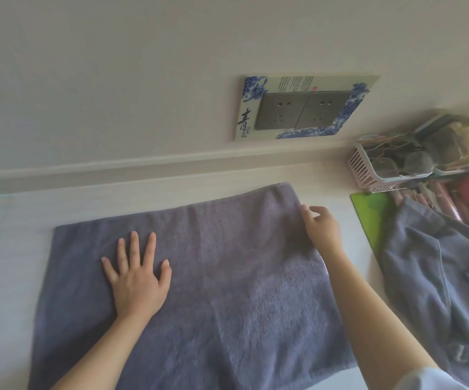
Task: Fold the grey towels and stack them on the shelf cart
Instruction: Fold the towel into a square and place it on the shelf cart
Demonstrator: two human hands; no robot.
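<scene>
The grey towel point(213, 277) lies spread flat on the pale table point(8, 277), reaching from the near edge toward the far wall. The left hand point(136, 274) presses on its left half, palm down, fingers straight and spread. The right hand point(321, 228) rests at the far right edge, fingers loosely bent; whether it pinches the cloth I cannot tell. The towel looks soft, light and limp, so it is best lifted by corners or edges. More grey towels point(435, 277) lie crumpled at right.

Bare forearms, white short sleeve point(424, 378) at right arm
</scene>
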